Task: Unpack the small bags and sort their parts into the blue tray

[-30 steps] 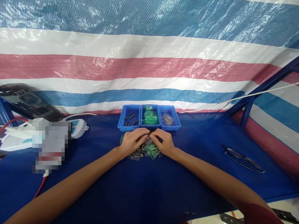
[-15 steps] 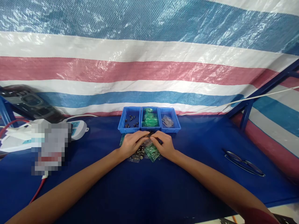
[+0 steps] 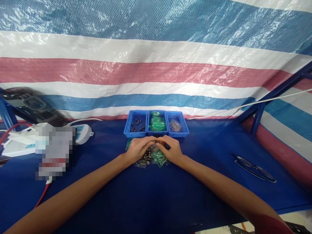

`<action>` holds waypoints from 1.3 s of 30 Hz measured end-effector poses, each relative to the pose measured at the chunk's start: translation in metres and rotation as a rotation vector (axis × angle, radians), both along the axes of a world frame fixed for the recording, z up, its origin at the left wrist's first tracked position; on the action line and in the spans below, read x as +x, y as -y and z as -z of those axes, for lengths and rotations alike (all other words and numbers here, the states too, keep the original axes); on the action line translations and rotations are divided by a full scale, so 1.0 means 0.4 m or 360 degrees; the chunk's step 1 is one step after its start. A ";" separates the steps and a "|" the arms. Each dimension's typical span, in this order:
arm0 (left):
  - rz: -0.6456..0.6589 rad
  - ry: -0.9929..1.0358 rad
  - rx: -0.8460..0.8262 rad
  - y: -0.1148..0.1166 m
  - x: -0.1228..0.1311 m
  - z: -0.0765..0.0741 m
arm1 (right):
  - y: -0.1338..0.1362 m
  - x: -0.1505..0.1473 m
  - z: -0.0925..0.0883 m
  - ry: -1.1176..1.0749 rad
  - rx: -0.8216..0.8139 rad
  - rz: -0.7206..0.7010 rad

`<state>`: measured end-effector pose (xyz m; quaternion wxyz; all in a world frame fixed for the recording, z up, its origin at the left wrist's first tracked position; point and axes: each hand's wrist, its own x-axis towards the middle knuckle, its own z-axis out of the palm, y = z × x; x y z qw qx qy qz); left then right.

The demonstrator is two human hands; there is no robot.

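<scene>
My left hand point(image 3: 136, 150) and my right hand point(image 3: 172, 150) meet over a small pile in front of three blue bins. Both sets of fingers are curled and pinched, the tips close together; whatever is between them is hidden. Below them, the pile has dark screw-like metal pieces point(image 3: 147, 156), a green-tinted packet point(image 3: 160, 158) of thin parts and a clear plastic bag point(image 3: 140, 164). Behind, the left bin point(image 3: 127, 131) holds several dark screw-like pieces, the middle bin point(image 3: 157, 133) green packets, and the right bin point(image 3: 183, 132) small clear packets.
Folded glasses point(image 3: 254, 169) lie on the blue tabletop point(image 3: 207, 146) to the right. At the left are a white power strip point(image 3: 84, 134), a blurred-out object point(image 3: 55, 151) with a red cable point(image 3: 43, 196), and a dark plastic-wrapped item point(image 3: 34, 104). A striped sheet point(image 3: 156, 74) hangs behind.
My fingertips have come closer together over the pile. The view has shifted very slightly; the bins and the pile stay in place.
</scene>
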<state>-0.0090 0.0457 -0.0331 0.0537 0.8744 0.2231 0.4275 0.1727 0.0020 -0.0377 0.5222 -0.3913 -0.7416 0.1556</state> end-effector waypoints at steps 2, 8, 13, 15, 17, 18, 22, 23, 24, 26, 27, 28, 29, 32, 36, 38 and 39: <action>0.0010 -0.0006 -0.0006 0.000 0.001 0.000 | -0.001 0.001 0.002 -0.0012 0.0000 -0.0010; 0.0021 -0.0004 -0.0013 -0.003 0.001 0.008 | -0.002 0.002 0.008 0.0000 -0.0036 -0.0031; 0.0030 -0.0018 -0.0011 -0.003 0.000 0.007 | -0.005 0.002 0.011 0.0028 -0.0019 -0.0025; 0.0024 -0.0021 -0.0009 -0.002 0.001 0.005 | -0.006 0.002 0.011 0.0039 -0.0022 -0.0027; 0.0022 -0.0022 -0.0007 -0.002 0.001 0.004 | -0.005 0.002 0.010 0.0041 -0.0032 -0.0021; 0.0021 -0.0028 -0.0006 -0.002 0.000 0.004 | -0.004 0.001 0.009 0.0039 -0.0040 -0.0018; 0.0018 -0.0054 -0.0003 -0.002 -0.001 0.004 | -0.001 0.001 0.007 0.0040 -0.0066 -0.0025; 0.0016 -0.0057 -0.0003 -0.002 -0.001 0.004 | -0.001 0.001 0.006 0.0038 -0.0065 -0.0029; 0.0011 -0.0061 -0.0007 -0.002 -0.001 0.004 | 0.000 0.001 0.006 0.0034 -0.0062 -0.0031; 0.0003 -0.0068 -0.0016 -0.002 -0.001 0.004 | -0.001 0.001 0.005 0.0029 -0.0057 -0.0035; 0.0001 -0.0070 -0.0021 -0.002 -0.001 0.004 | -0.001 0.001 0.004 0.0029 -0.0056 -0.0034; 0.0003 -0.0070 -0.0026 -0.002 -0.001 0.004 | -0.001 0.002 0.004 0.0032 -0.0055 -0.0033; 0.0005 -0.0067 -0.0028 -0.003 -0.001 0.003 | -0.001 0.002 0.004 0.0035 -0.0055 -0.0031; 0.0016 -0.0069 -0.0033 -0.004 -0.001 0.003 | -0.001 0.002 0.004 0.0038 -0.0059 -0.0029; 0.0009 -0.0075 -0.0039 -0.006 -0.003 0.003 | 0.003 0.001 0.000 -0.0001 -0.0052 -0.0002; -0.0009 -0.0065 -0.0054 -0.006 -0.004 0.003 | 0.004 0.001 -0.004 -0.0025 -0.0037 0.0032; -0.0017 -0.0062 -0.0064 -0.006 -0.003 0.004 | 0.005 0.001 -0.006 -0.0031 -0.0030 0.0048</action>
